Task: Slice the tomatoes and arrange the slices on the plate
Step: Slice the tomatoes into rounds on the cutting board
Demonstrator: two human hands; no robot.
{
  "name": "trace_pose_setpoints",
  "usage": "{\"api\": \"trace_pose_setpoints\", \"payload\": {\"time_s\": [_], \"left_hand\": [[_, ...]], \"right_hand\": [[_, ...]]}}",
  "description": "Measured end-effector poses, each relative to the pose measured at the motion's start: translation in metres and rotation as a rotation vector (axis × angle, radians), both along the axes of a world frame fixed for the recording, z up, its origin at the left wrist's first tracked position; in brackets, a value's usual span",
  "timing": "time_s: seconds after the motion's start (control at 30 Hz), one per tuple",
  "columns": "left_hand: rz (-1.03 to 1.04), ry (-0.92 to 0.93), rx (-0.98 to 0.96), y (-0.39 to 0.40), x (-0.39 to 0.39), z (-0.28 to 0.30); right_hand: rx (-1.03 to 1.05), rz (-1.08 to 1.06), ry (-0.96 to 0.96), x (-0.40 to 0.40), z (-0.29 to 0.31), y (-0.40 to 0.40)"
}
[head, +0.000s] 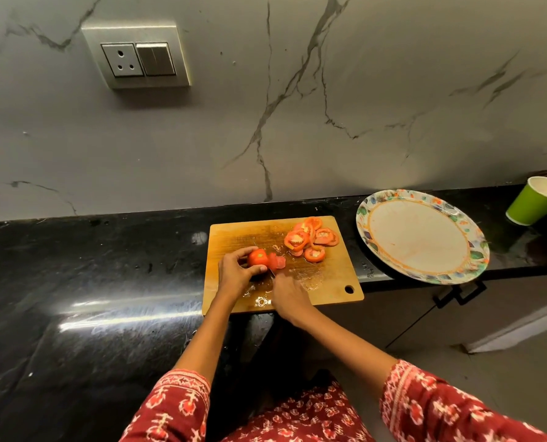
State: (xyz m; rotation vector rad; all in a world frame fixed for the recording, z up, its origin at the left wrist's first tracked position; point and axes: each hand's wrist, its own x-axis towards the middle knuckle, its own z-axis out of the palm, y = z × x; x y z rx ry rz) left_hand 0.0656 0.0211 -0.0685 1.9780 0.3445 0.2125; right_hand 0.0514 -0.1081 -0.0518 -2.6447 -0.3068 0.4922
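- My left hand [234, 272] pinches the tomato [258, 258] on the cutting board [329, 275], thumb and fingers around it.
- My right hand [289, 296] is curled tight, presumably on a knife handle; I cannot make out the blade.
- Cut slices [310, 239] are piled at the board's far right.
- The plate [422, 236] sits bare on the counter [90, 266], right of the board.

The person is wearing a dark red garment printed with white and pink motifs; its patterned sleeves [425, 406] are ending mid-forearm, leaving both hands bare.
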Motion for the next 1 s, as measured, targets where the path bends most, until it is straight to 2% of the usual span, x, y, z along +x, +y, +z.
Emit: {"api": "trace_pose_setpoints", "payload": {"time_s": [0.17, 0.37, 0.5, 1.0], "left_hand": [[-0.008, 0.018, -0.010, 0.004, 0.001, -0.002], [-0.032, 0.005, -0.013, 0.002, -0.004, 0.000], [-0.038, 0.014, -0.006, 0.000, -0.004, 0.002], [-0.033, 0.024, 0.004, 0.001, -0.003, 0.005]], "right_hand": [[-0.018, 0.014, -0.019, -0.019, -0.006, -0.025], [0.089, -0.097, -0.075, -0.007, 0.006, -0.021], [0.184, -0.082, -0.111, -0.008, 0.021, -0.012], [0.069, -0.096, -0.072, -0.021, 0.027, -0.002]]}}
